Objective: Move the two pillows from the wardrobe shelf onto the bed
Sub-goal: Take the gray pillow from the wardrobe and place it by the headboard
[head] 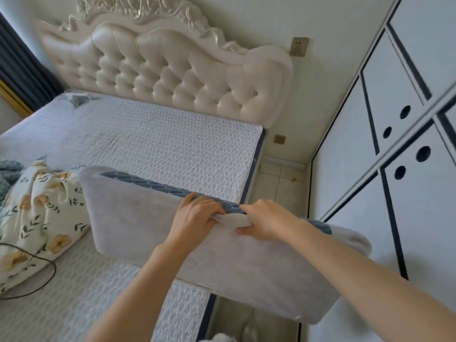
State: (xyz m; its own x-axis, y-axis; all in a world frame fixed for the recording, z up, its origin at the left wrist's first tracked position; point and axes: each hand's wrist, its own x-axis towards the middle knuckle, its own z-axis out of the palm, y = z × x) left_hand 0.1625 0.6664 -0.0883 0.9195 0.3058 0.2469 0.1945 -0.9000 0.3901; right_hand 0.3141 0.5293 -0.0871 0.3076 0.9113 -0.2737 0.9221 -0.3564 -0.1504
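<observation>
Two bare arms reach out from the bottom edge, and both hands meet on the top edge of one grey pillow [158, 233]. The left hand [195, 218] has its fingers curled tight over that edge, bunching the pale cover. The right hand [265, 222] sits just beside it, fingers folded over the blue quilted strip and thumb pressed against the grey face, so both are closed on the same pillow. It stands on its long side, tilted. Its left end is over the bed [153, 141]; its right end juts past the mattress edge, over the gap beside the wardrobe [407, 134]. Whether its lower edge rests on the mattress I cannot tell.

Left of the pillow lies a floral bundle [37, 218], white with orange blooms and dark leaves, touching or nearly touching its left end. A thin dark cable [49, 264] loops across the cover below it. A teal fabric [8, 171] peeks in at the far left.

Further back the quilted mattress lies bare up to the cream tufted headboard [170, 70]. On the wall to its right are two sockets [299, 46]. The white wardrobe doors, trimmed in dark lines with round holes, are closed on the right.
</observation>
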